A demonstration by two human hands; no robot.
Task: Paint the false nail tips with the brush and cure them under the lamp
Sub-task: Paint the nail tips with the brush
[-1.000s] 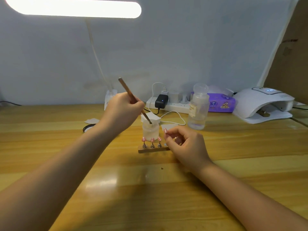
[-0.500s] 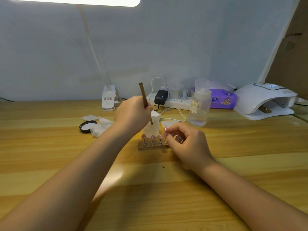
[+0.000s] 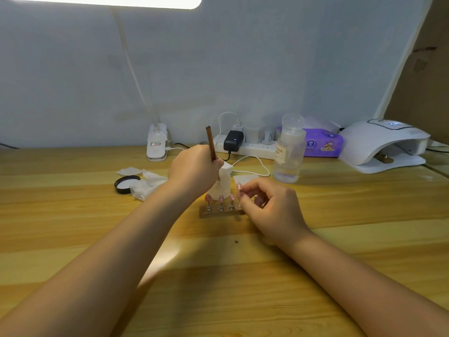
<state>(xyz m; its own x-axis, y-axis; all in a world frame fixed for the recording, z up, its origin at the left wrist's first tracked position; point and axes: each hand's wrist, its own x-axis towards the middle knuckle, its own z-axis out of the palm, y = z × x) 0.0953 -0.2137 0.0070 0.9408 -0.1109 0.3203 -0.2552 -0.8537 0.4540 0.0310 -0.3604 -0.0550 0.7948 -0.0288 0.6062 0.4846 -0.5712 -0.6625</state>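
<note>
Left hand (image 3: pixel 194 170): yours, just above centre, fingers curled round the brush (image 3: pixel 211 143); its brown handle stands nearly upright, top leaning slightly toward 11 o'clock.
Brush tip: it goes down into a small frosted jar (image 3: pixel 222 184) right behind your hand; the tip itself is hard to make out.
Right hand (image 3: pixel 269 207): at 3 o'clock from the jar, fingers curled; thumb and forefinger pinch one pink nail tip (image 3: pixel 239 186), held up off the stand.
Nail stand (image 3: pixel 220 212): a small wooden bar on the worktop (image 3: pixel 73 215), just in front of the jar at its 6 o'clock, carrying three pink nail tips on metal posts; your right hand covers its right end.
Curing lamp (image 3: pixel 382 144): white, domed, far off at 2 o'clock by the wall, well apart from both hands.
Clear bottle (image 3: pixel 289 149): upright at 1 o'clock from the jar.
Black lid (image 3: pixel 126 183): at 9 o'clock from your left hand, beside crumpled white wipes (image 3: pixel 148 184).
Power strip (image 3: pixel 245 148): along the wall at 12 o'clock.
</note>
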